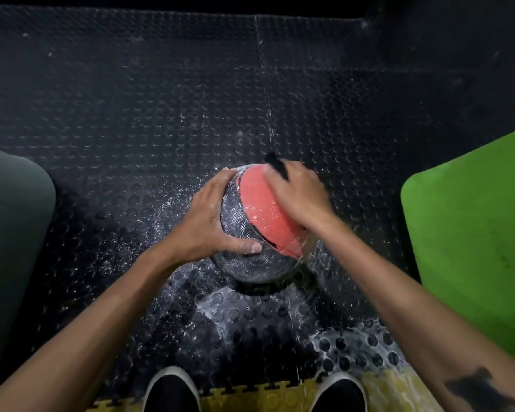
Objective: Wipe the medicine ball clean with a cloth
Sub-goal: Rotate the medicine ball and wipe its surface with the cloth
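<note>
A black and red medicine ball point(257, 215) rests on the black studded floor mat point(161, 114), dusted with white powder. My left hand point(208, 221) grips its left side, thumb across the lower front and fingers over the top. My right hand point(298, 191) presses a dark cloth point(277, 165) against the ball's upper right; only a black corner of the cloth sticks out past the fingers. The right hand is motion-blurred.
White powder and wet smears spread over the mat around and in front of the ball. A green mat point(473, 248) lies at the right, a dark green pad point(12, 233) at the left. My two black shoes point(173, 391) stand on a yellow mat edge point(250, 399).
</note>
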